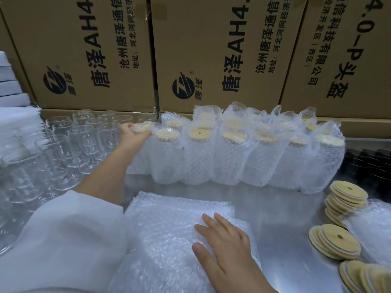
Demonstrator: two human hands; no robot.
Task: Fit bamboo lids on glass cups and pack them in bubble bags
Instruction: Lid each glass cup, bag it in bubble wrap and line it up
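My left hand (132,133) reaches far across the table and grips the lidded top of a bagged cup (141,144) at the left end of the packed row (243,157). That row holds several glass cups with bamboo lids, each inside a bubble bag. My right hand (224,244) lies flat with straight fingers on the stack of bubble bags (169,233) near the front edge. Several bare glass cups (69,144) stand at the left. Loose bamboo lids (344,197) are piled at the right.
Large printed cardboard boxes (211,56) form a wall behind the table. White foam sheets (12,98) are stacked at the far left. Black parts (368,163) sit at the right edge. The steel tabletop (285,208) shows between the row and the bags.
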